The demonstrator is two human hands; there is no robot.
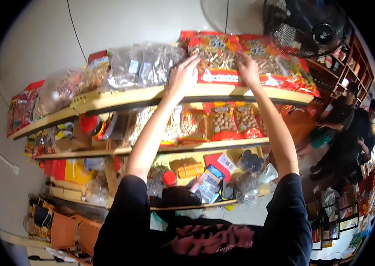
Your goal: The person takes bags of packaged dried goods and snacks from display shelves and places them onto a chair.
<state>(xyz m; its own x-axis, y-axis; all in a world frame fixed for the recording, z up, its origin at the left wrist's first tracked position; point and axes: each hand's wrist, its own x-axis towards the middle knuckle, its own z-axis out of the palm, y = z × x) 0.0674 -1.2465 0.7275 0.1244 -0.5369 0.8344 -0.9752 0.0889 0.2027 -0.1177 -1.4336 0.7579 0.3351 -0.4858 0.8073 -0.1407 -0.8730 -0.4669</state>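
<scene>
Where you reach: along the top shelf (223, 91), to a red-edged bag (217, 61) of dried food.
Your left hand (183, 77): fingers close together at the bag's left side; grip cannot be told.
Your right hand (249, 72): fingers bent at its right side; grip likewise unclear.

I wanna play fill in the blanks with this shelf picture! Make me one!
1. The left hand and right hand touch a red-trimmed bag on the ____ shelf.
2. The round jar lid down below is coloured ____.
3. The fan is in the picture's upper ____ corner.

Missing words: top; red; right.
</scene>
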